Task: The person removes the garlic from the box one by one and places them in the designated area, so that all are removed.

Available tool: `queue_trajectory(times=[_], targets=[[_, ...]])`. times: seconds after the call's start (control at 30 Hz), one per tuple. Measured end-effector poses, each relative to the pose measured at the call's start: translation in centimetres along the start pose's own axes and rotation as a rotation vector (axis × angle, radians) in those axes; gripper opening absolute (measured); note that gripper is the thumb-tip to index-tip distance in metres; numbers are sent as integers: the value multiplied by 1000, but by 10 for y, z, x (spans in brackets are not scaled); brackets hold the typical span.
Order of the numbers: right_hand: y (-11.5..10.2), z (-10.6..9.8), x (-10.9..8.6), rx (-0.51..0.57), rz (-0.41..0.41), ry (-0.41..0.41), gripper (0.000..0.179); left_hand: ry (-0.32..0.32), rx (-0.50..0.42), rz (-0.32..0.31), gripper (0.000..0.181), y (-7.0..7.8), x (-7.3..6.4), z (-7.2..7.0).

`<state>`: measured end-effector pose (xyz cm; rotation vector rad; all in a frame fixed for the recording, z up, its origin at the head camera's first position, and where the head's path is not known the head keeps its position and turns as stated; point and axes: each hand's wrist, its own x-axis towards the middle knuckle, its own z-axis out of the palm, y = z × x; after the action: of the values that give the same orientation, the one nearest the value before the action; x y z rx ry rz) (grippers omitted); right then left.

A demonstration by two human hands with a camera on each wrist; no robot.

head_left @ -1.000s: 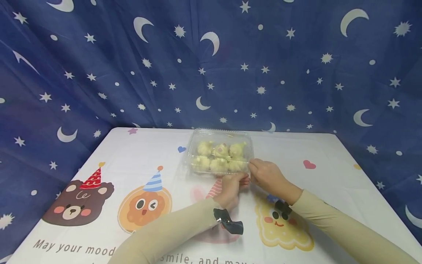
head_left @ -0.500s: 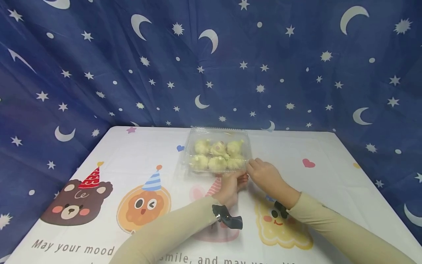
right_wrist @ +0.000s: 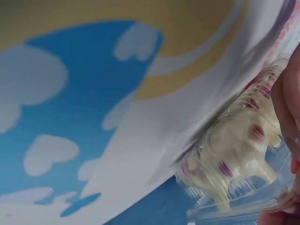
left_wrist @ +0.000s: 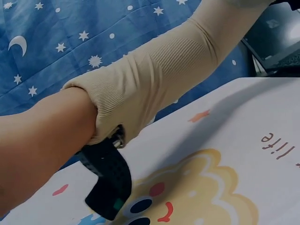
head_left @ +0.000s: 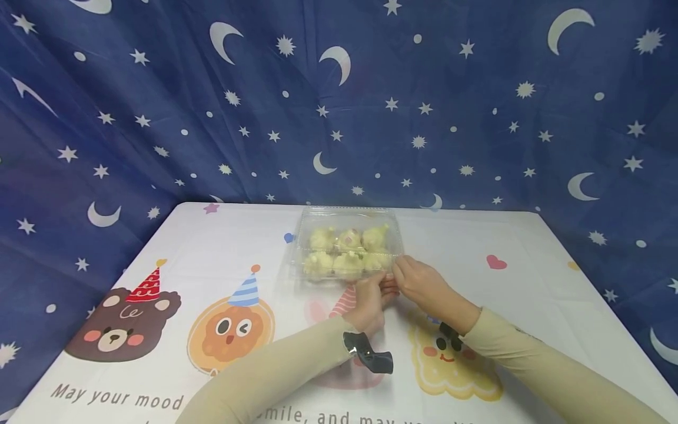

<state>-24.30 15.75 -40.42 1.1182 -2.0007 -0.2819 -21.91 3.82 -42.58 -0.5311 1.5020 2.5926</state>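
A clear plastic clamshell box (head_left: 394,227) lies at the back middle of the table, its lid down. Inside are several pale yellow, knobbly pieces (head_left: 348,238) in two rows; the right wrist view shows purple-red spots on these pieces (right_wrist: 234,145). At the box's front right corner, my left hand (head_left: 369,300) holds the front rim, thumb on the edge and the other fingers partly hidden. Beside it, my right hand (head_left: 426,287) pinches the right side near that corner. In the right wrist view, fingers (right_wrist: 290,93) touch the box edge; the left wrist view leaves out the left fingers.
A white tablecloth (head_left: 455,241) printed with cartoon figures and words covers the table. Behind it hangs a blue curtain (head_left: 254,118) with moons and stars. Black straps with small devices (head_left: 365,353) sit on the wrists over beige sleeves (head_left: 540,359).
The box has shifted slightly left, and my right hand has gone a little left with it. My left hand stays at the front rim. The head view has tilted a touch.
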Motion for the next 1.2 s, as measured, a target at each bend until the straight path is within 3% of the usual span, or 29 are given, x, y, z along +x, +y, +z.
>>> queue_trajectory(times=[0.27, 0.43, 0.53, 0.67, 0.8, 0.87, 0.97, 1.1, 1.2], targets=[[-8, -2, 4, -47, 59, 29, 25, 25, 28, 10, 16, 3, 1, 1], [-11, -5, 7, -77, 50, -87, 12, 34, 59, 40, 20, 3, 2, 1], [-7, -7, 6, -71, 32, -116, 22, 32, 87, 42, 20, 1, -1, -2], [-4, -5, 8, -2, 13, -17, 19, 28, 77, 39, 16, -2, -3, -2], [-3, -2, 8, 76, 10, 8, 20, 31, 71, 21, 12, -5, -2, -1], [0, -4, 7, 117, 29, -22, 27, -15, 122, 18, 18, -4, -2, -4], [8, -10, 8, 162, 56, -13, 28, -159, 245, 15, 31, 3, -2, -16], [20, -16, 15, 200, 81, 54, 17, -376, 533, 66, 39, 19, -2, -39], [28, -20, 22, 222, 99, 95, 13, -459, 769, 150, 35, 32, 0, -57]])
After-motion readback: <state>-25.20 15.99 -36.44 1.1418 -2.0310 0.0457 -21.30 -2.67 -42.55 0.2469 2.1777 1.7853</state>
